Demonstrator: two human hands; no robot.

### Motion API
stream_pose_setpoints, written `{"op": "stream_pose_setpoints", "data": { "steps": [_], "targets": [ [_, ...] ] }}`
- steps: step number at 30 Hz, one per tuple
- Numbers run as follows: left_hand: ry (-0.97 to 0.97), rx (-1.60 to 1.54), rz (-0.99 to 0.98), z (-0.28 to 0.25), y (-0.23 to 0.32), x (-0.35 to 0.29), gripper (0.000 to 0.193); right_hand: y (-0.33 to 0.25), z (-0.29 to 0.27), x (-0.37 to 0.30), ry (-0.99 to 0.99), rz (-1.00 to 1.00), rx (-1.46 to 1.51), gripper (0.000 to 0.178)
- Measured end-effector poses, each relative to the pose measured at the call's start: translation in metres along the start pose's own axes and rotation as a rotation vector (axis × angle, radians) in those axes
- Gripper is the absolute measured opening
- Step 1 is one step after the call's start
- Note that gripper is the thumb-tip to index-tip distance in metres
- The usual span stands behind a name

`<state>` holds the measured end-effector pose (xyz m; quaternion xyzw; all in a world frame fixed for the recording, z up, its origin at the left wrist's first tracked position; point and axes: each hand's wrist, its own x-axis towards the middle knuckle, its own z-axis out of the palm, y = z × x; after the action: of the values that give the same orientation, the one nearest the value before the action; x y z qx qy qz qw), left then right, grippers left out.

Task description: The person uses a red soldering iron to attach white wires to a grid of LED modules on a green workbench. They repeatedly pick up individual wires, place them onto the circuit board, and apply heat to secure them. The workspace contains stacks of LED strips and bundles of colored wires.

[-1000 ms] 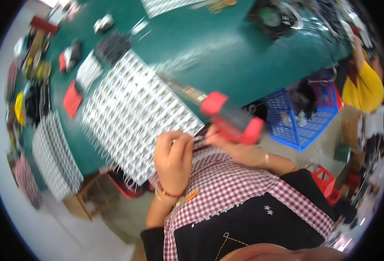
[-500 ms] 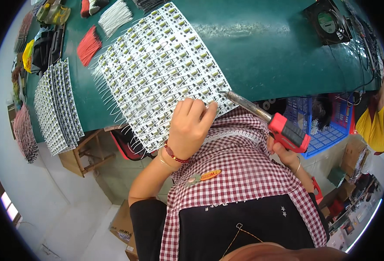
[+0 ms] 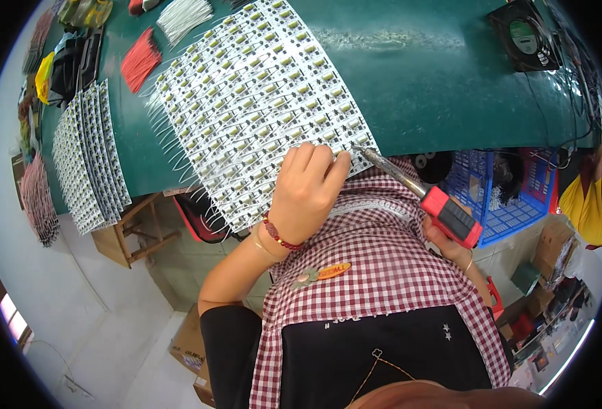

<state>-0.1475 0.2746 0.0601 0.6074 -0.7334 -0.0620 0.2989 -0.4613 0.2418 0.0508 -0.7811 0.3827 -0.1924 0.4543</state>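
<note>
A large white panel of many small circuit boards (image 3: 246, 102) lies tilted on the green table, overhanging its near edge. Each board carries yellow-green parts, and thin white wires run across the rows. My left hand (image 3: 308, 183) rests on the panel's near side, fingers curled down and thumb drawn in. What its fingertips pinch is hidden beneath them. In my right hand (image 3: 447, 242) is a soldering iron (image 3: 451, 217) with a red and black handle. Its metal tip points up and left, at the panel's near right corner, close to my left thumb and fingers.
Left on the table (image 3: 410, 95) are overlapping board panels (image 3: 86, 160), red wires (image 3: 141, 60) and white wires (image 3: 184, 20). A black fan (image 3: 524, 35) stands at the far right. Beneath the table's edge sits a blue plastic crate (image 3: 516, 218); a wooden stool (image 3: 134, 235) is lower left.
My view has shifted slightly. The left hand and the iron's tip sit a little further right, both still at the panel's near corner. The right hand keeps its grip on the iron.
</note>
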Motion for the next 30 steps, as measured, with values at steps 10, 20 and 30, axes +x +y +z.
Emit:
{"op": "stream_pose_setpoints", "data": {
  "steps": [10, 20, 30],
  "targets": [
    [-0.028, 0.015, -0.005, -0.003, 0.001, 0.003, 0.027, 0.023, 0.001, -0.031, -0.032, 0.268, 0.241, 0.016],
    [0.021, 0.117, 0.012, -0.022, 0.006, 0.01, 0.026, 0.028, 0.001, -0.032, -0.07, 0.271, 0.24, 0.017],
    [-0.045, 0.068, 0.028, -0.013, -0.01, 0.017, 0.028, 0.024, 0.012, -0.027, -0.051, 0.271, 0.192, 0.016]
  ]
}}
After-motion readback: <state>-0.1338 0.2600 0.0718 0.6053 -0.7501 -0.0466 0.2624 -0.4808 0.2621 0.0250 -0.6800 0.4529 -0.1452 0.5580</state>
